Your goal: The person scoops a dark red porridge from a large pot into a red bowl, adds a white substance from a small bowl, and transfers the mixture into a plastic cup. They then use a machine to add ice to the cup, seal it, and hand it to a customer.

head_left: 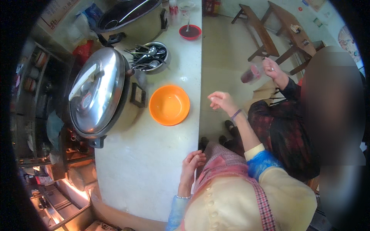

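My left hand (192, 164) is over the right edge of the white counter (131, 181), its fingers curled. A thin white strip hangs just below it; whether the fingers grip it is hard to see. My right hand (223, 101) is raised beyond that edge, above the floor, with bent fingers, thumb apart and nothing visible in it. Nearest on the counter stands an orange bowl (169, 105) with a shiny inside. To the right, another person's hand (274, 71) holds a clear bag or cup of something dark red (250, 74).
A large lidded pot (98, 92) fills the counter's left side. Behind the bowl sits a metal basin of spoons (152, 57). Farther back are an open pot with a ladle (131, 13) and a red bowl (190, 32). A wooden bench (258, 30) stands beyond.
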Tool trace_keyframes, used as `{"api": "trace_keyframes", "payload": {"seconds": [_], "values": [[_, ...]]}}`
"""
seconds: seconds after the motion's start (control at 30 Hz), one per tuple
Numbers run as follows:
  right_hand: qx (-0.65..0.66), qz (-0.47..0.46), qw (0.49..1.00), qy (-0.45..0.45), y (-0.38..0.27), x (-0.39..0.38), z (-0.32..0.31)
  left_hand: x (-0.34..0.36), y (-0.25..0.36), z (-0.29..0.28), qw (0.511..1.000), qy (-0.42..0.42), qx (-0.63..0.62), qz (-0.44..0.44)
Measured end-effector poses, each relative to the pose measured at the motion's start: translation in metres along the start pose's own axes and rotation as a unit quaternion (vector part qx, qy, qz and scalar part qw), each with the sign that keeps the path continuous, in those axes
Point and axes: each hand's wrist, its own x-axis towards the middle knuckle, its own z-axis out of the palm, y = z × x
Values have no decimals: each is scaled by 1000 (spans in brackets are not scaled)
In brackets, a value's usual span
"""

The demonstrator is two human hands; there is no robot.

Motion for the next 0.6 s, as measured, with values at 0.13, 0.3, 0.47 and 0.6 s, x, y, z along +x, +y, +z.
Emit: {"api": "trace_keyframes", "payload": {"seconds": [0.13, 0.3, 0.47, 0.6], "values": [[13, 2, 999, 34, -34, 45, -5, -21, 52, 19, 998, 9, 22, 61], [23, -22, 997, 64, -55, 130, -27, -30, 125, 48, 982, 60, 64, 169], [29, -66, 994, 78, -84, 222, -86, -10, 180, 91, 959, 162, 32, 229], [-26, -106, 990, 94, -111, 312, -138, 38, 234, 143, 937, 239, 59, 249]]}}
